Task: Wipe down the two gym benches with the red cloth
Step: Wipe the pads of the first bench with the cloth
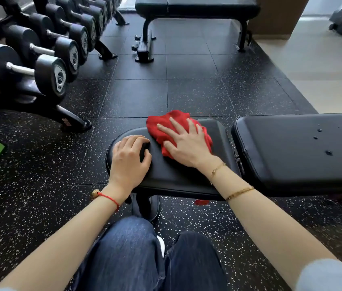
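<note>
On a speckled black rubber gym floor [40, 185], a person in blue jeans [128, 255] leans over the near bench, both bare forearms reaching in from below. Their right hand [183, 141] lies flat with fingers straight and spread on the red cloth [178, 122], pressing the bunched fabric onto the far part of the near bench's seat pad [178, 177]. Their left hand [129, 157] rests on the rounded left end of that pad, fingers curled loosely over the padding and holding nothing. To the right, across a narrow gap, the bench's longer back pad [281, 156] carries a scatter of dark droplets [331, 145] (liquid of some kind, still beaded on the vinyl). A second black bench [197, 6] stands well apart at the top of the view, near a pale floor [323, 68]. Rows of black dumbbells [46, 68] fill a rack [69, 120] along the left. A red string bracelet [107, 197] circles the left wrist; two gold chains [239, 192] sit on the right arm.
</note>
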{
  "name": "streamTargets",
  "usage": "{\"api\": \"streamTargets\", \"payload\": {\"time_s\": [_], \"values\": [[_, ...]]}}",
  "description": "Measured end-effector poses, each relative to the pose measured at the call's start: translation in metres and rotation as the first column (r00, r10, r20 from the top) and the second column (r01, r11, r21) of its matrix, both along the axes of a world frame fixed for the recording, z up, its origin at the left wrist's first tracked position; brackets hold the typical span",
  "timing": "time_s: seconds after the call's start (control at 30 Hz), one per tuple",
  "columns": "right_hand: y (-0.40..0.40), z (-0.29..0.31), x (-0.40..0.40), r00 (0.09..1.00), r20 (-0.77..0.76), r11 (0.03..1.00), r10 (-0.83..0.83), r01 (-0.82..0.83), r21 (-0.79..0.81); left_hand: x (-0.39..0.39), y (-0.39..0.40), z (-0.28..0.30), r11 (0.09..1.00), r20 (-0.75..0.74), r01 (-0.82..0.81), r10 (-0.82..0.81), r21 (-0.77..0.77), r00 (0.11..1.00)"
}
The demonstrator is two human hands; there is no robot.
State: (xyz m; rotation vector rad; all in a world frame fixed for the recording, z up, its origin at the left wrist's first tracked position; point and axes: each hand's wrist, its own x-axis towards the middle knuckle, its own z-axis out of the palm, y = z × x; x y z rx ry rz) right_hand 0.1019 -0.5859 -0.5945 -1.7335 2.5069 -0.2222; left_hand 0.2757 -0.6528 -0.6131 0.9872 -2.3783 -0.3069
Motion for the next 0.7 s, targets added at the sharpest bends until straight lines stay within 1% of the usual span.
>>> {"api": "streamTargets", "payload": {"time_s": [0.07,0.13,0.23,0.3,0.37,0.43,0.5,0.63,0.7], "values": [[0.019,-0.004,0.006,0.999,-0.013,0.998,0.041,-0.041,-0.041,0.001,0.000,-0.001,1.000,-0.010,-0.001,0.001,0.003,1.000],[0.038,-0.005,-0.001,0.999,-0.025,0.996,0.021,-0.023,-0.086,0.001,0.000,-0.002,1.000,-0.018,0.005,-0.005,0.006,1.000],[0.048,-0.002,-0.022,0.995,-0.019,0.992,-0.101,0.099,-0.082,0.000,0.000,-0.003,1.000,-0.025,0.003,-0.003,0.004,1.000],[0.037,0.002,-0.031,0.980,-0.007,0.979,-0.200,0.199,-0.041,0.000,0.002,-0.002,1.000,-0.023,-0.005,0.006,0.007,1.000],[0.020,0.006,-0.033,0.968,0.018,0.968,-0.252,0.252,0.007,-0.002,0.002,-0.001,1.000,-0.011,-0.012,0.012,0.012,1.000],[0.008,0.008,-0.027,0.973,0.038,0.973,-0.229,0.227,0.040,-0.001,0.003,-0.001,1.000,-0.002,-0.016,0.016,0.013,1.000],[0.006,0.009,-0.015,0.984,0.046,0.985,-0.170,0.168,0.041,-0.001,0.003,0.000,1.000,-0.011,-0.014,0.014,0.013,1.000],[0.037,0.004,0.016,0.999,0.001,0.999,-0.035,0.035,-0.030,0.000,0.003,0.000,1.000,-0.012,-0.008,0.008,0.025,1.000],[0.061,0.001,0.018,1.000,-0.024,0.998,-0.012,0.010,-0.069,0.001,0.004,0.001,1.000,-0.011,0.001,0.000,0.025,1.000]]}}
